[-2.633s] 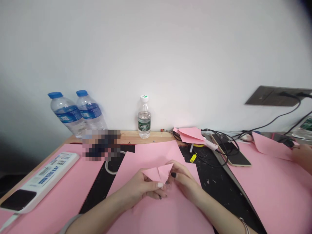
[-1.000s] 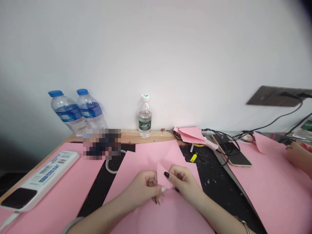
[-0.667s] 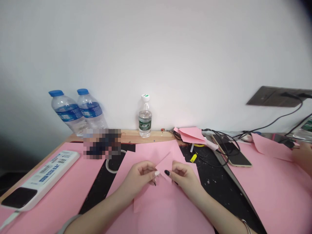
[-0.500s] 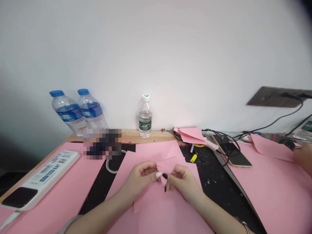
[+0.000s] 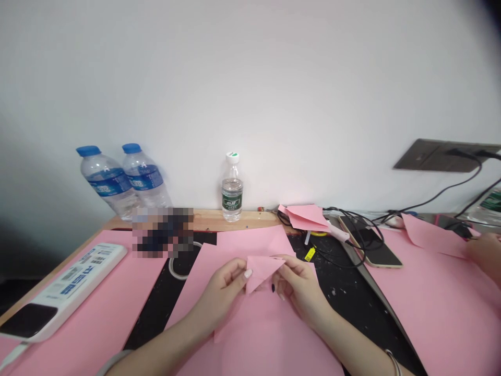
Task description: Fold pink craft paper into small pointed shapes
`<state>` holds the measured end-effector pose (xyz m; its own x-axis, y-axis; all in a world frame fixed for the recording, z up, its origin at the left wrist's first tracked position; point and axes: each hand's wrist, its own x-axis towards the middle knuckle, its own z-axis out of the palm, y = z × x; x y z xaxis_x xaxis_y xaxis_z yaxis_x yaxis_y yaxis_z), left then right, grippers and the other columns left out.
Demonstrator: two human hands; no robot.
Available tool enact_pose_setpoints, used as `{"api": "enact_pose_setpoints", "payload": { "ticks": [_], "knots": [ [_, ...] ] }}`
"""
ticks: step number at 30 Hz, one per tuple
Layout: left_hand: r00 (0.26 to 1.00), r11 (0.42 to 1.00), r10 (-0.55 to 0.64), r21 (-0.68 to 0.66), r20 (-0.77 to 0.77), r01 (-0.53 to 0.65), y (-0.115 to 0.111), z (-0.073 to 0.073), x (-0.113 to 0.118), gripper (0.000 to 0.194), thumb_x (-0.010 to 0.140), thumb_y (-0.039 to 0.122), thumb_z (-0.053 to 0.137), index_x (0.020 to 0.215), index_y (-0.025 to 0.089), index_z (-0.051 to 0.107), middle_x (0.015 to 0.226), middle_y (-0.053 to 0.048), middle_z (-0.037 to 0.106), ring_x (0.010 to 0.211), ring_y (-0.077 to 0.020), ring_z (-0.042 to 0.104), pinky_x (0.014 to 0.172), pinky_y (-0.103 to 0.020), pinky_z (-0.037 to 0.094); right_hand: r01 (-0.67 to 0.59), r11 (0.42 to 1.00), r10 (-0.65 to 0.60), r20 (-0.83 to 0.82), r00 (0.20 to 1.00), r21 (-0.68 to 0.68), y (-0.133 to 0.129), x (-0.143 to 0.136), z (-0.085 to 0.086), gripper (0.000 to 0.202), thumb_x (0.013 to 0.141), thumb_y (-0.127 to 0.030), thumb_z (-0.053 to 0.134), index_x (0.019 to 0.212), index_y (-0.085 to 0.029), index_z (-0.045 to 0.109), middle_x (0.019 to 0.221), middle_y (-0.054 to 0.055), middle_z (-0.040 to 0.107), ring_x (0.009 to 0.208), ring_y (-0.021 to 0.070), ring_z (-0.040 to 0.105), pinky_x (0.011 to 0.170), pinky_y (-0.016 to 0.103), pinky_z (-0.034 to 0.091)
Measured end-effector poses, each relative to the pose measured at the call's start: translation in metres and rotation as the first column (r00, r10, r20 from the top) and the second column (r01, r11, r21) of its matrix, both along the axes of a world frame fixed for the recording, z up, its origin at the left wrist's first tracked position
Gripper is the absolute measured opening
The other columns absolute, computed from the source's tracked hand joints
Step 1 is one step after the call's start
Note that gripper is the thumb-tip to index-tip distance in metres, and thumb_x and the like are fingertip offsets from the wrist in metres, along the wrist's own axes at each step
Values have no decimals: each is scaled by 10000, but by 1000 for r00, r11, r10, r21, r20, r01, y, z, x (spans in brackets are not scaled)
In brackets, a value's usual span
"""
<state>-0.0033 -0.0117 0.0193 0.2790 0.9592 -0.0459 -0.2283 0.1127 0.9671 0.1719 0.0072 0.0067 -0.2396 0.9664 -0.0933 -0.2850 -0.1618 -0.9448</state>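
A small piece of folded pink paper (image 5: pixel 261 271) is held between my two hands, with a triangular flap facing me. My left hand (image 5: pixel 230 282) pinches its left edge between thumb and fingers. At its upper right corner, my right hand (image 5: pixel 299 282) grips the paper, the other fingers curled beneath. Under both hands lie larger pink sheets (image 5: pixel 270 339), overlapping on the black mat (image 5: pixel 344 297).
Two blue-capped bottles (image 5: pixel 144 175) lean at the back left; a smaller bottle (image 5: pixel 232 193) stands mid-back. A white power bank (image 5: pixel 74 287) lies left. Folded pink paper (image 5: pixel 307 216), cables and a phone (image 5: pixel 371 245) lie right, near another person's hand (image 5: pixel 485 253).
My hands have moved apart slightly, and the small paper between them now shows a flat triangular flap. The other person's hand at the right has shifted slightly left.
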Motion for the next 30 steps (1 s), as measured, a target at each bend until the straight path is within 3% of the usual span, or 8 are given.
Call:
{"api": "enact_pose_setpoints", "payload": {
  "ticks": [5, 10, 16, 22, 26, 30],
  "knots": [
    [995, 991, -20, -126, 100, 33, 1, -2, -3, 211, 837, 376, 560, 862, 170, 603, 853, -28, 650, 817, -192, 629, 795, -336, 476, -82, 996, 72, 206, 976, 43, -3, -3, 3, 34, 681, -133, 631, 697, -151, 607, 547, -27, 554, 438, 73, 439, 427, 196, 321],
    [1000, 991, 3, -130, 27, 1, 3, -3, -6, 232, 821, 364, 582, 837, 146, 658, 832, -44, 663, 846, -221, 638, 762, -351, 521, -101, 959, 27, 269, 963, 266, -3, -2, 8, 330, 691, -81, 631, 971, -253, 603, 929, 14, 551, 720, 121, 524, 563, 215, 427],
    [999, 982, -40, -182, 27, 45, 5, -5, -6, 298, 774, 328, 642, 1014, 152, 652, 1082, -97, 637, 900, -259, 640, 707, -385, 559, -295, 872, 127, 402, 907, 390, 2, 9, 7, 351, 699, 10, 567, 893, -257, 687, 1142, 49, 455, 836, 138, 537, 590, 225, 436],
    [1000, 973, -13, -229, 8, 14, 6, -9, -6, 465, 722, 332, 688, 1137, 145, 596, 1220, -135, 585, 838, -253, 672, 706, -400, 563, -371, 840, 206, 399, 893, 396, 1, 9, 13, 117, 721, -99, 679, 714, -208, 718, 1095, 65, 503, 993, 197, 521, 770, 285, 458],
    [999, 976, -52, -214, -6, 49, 4, -11, -5, 506, 726, 273, 691, 1201, 160, 561, 1181, -117, 621, 760, -216, 688, 757, -409, 546, -313, 870, 161, 381, 911, 380, 2, 8, 9, 101, 716, -98, 687, 681, -192, 694, 1017, 60, 527, 918, 183, 551, 758, 289, 458],
    [997, 979, -74, -192, -37, 66, 2, -13, -4, 505, 703, 233, 707, 1190, 192, 579, 1158, -80, 640, 806, -220, 674, 766, -396, 538, -223, 907, 96, 340, 936, 358, 3, 6, 4, 164, 690, -91, 702, 608, -182, 593, 934, 45, 529, 923, 188, 556, 772, 292, 448]
  ]
}}
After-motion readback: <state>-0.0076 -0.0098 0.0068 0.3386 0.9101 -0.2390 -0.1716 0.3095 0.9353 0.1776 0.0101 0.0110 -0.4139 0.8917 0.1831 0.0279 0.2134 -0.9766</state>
